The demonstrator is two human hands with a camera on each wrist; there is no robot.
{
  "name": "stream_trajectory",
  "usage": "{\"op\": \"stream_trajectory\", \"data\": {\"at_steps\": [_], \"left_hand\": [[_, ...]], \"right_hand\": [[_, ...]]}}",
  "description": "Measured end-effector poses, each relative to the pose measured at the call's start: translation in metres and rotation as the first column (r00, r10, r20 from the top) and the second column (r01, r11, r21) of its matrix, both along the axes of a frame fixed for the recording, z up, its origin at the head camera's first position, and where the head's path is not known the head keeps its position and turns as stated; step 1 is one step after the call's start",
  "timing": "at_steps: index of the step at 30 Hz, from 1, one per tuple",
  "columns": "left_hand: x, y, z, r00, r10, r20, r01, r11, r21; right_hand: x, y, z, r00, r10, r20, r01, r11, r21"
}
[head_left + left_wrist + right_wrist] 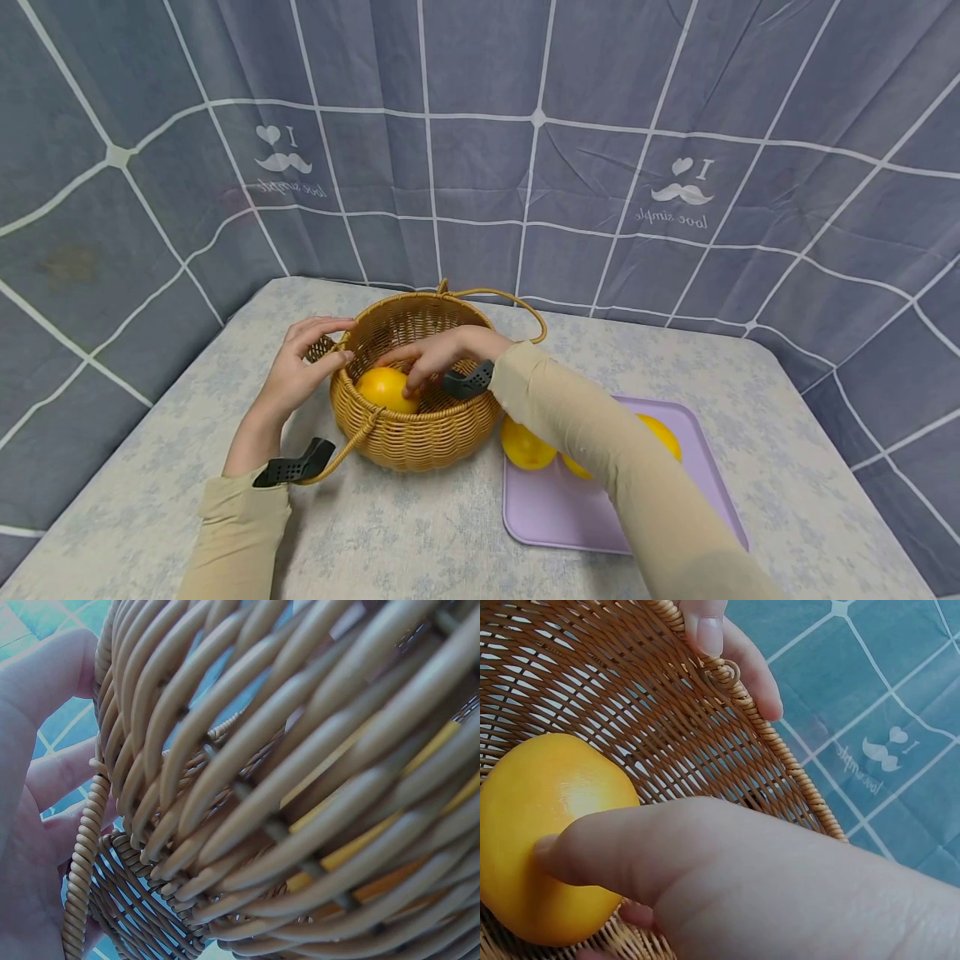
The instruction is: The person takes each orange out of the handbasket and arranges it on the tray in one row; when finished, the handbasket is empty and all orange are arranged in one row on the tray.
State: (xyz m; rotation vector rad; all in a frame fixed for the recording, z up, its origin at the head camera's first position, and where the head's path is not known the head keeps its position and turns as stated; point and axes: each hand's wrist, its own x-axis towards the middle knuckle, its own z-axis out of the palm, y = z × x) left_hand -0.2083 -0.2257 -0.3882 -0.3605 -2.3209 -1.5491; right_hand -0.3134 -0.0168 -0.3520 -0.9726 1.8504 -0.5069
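A round wicker basket stands on the table with a yellow-orange orange inside it, toward the left wall. My right hand reaches down into the basket and holds this orange; in the right wrist view the thumb presses on its side, while the other fingers are mostly hidden below. My left hand grips the basket's left rim between thumb and fingers. From the left wrist, the woven wall fills most of the view, and the orange shows only through its gaps.
Right of the basket lies a lilac tray bearing more oranges, partly covered by my right sleeve. One thin basket handle arches at the back right. A wicker flap sits beside the left hand. A grey-blue curtain hangs behind the table.
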Motion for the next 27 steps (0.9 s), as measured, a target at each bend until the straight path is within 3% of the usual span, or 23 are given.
{"op": "stream_trajectory", "data": {"at_steps": [19,27], "left_hand": [[0.0008,-0.0002,0.0003,1.0,0.009,-0.002,-0.009,1.0,-0.013],[0.0015,0.0007,0.0022,1.0,0.006,0.008,-0.006,1.0,-0.01]], "right_hand": [[0.0016,0.0014,0.0015,0.999,0.014,-0.048,-0.016,0.999,-0.036],[0.002,0.0004,0.0006,1.0,-0.011,-0.014,0.011,1.0,0.0]]}}
